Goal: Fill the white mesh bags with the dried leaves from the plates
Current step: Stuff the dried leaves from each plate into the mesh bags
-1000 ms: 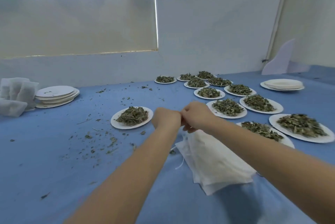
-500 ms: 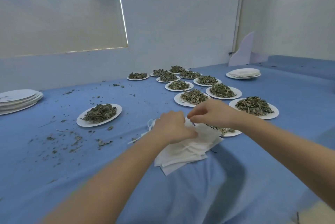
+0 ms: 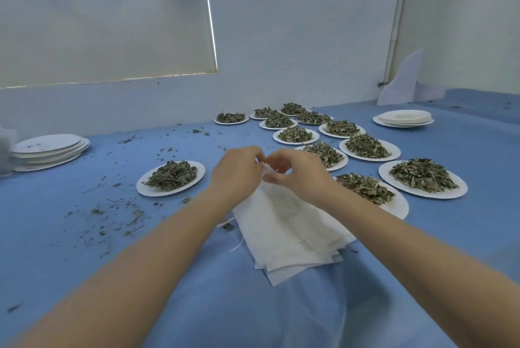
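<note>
A stack of white mesh bags [image 3: 287, 232] lies on the blue cloth in front of me. My left hand [image 3: 236, 176] and my right hand [image 3: 298, 173] meet over its far end, and both pinch the top edge of the uppermost bag. A white plate [image 3: 197, 176] heaped with dried leaves [image 3: 171, 174] sits just left of my left hand. Several more plates of leaves [image 3: 365, 147] spread to the right and behind my hands. One of them, a plate [image 3: 399, 204] by my right forearm, is partly hidden by that arm.
Stacks of bare white plates stand at the far left [image 3: 47, 150] and far right [image 3: 403, 118]. Loose leaf crumbs [image 3: 118, 215] litter the cloth on the left. A white wall [image 3: 281, 52] rises behind the table.
Both hands have come up from lying flat on the bag stack and now pinch the top bag's edge. My view has swung back a little to the left.
</note>
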Motion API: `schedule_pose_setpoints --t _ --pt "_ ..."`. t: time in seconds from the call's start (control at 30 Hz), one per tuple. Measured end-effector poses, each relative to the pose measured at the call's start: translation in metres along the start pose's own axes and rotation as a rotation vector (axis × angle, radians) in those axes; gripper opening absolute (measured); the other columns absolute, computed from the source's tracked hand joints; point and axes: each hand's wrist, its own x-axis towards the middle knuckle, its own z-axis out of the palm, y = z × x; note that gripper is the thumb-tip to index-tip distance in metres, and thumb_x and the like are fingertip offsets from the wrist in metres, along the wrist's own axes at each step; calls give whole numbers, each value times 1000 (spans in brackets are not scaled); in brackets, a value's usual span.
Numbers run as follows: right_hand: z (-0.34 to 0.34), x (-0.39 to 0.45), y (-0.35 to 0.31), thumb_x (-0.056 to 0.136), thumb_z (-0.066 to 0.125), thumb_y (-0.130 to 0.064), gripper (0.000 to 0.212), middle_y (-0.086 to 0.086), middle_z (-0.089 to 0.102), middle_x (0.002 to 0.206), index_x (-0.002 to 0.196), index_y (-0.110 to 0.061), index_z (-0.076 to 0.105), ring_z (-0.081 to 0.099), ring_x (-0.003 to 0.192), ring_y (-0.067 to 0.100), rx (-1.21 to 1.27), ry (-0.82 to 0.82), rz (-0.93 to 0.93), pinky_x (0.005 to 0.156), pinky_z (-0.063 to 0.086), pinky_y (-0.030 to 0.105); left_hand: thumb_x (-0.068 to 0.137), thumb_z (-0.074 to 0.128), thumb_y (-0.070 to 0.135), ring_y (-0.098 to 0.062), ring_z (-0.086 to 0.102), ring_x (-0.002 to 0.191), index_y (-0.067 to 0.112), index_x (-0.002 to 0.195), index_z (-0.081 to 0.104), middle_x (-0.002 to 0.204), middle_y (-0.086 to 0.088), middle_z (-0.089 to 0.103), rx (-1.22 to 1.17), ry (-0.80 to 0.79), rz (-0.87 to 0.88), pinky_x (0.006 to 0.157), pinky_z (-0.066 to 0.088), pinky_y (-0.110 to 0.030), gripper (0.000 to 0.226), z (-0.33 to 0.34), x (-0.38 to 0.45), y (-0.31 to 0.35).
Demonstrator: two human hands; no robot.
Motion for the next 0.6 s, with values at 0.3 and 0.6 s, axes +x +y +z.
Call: schedule_pose_setpoints --t 0.3,0.6 --pt "31 62 -34 82 70 -14 19 -1 68 82 89 -29 62 65 76 15 454 268 1 76 53 30 77 70 35 2 52 80 30 96 62 92 12 60 -358 238 -149 60 39 -6 21 -63 25 -56" --pt "45 124 -80 68 81 -35 35 -14 67 95 99 -37 66 63 88 2 563 35 -170 77 50 16 70 79 27 -10 57 92 31 90 63 95 1 64 -588 436 -231 72 47 -23 26 -108 43 -103"
